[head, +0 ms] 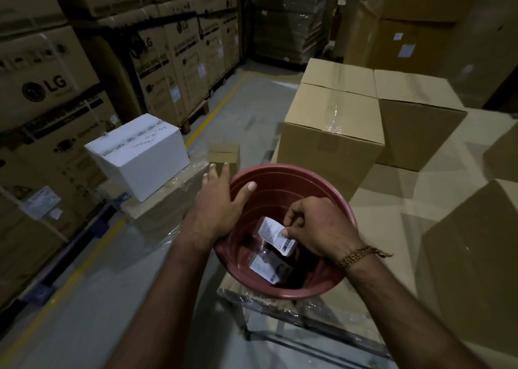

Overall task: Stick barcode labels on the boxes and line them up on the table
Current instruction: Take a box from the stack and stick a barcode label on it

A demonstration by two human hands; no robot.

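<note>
Tub (280,178) under both hands: smooth red plastic. Label (276,235) at right fingertips: white paper (printed barcode). Boxes (330,133) beyond: matt cardboard, glossy tape.

A warehouse: stacked appliance cartons (157,69) on pallets (196,113) line a floor aisle.
</note>
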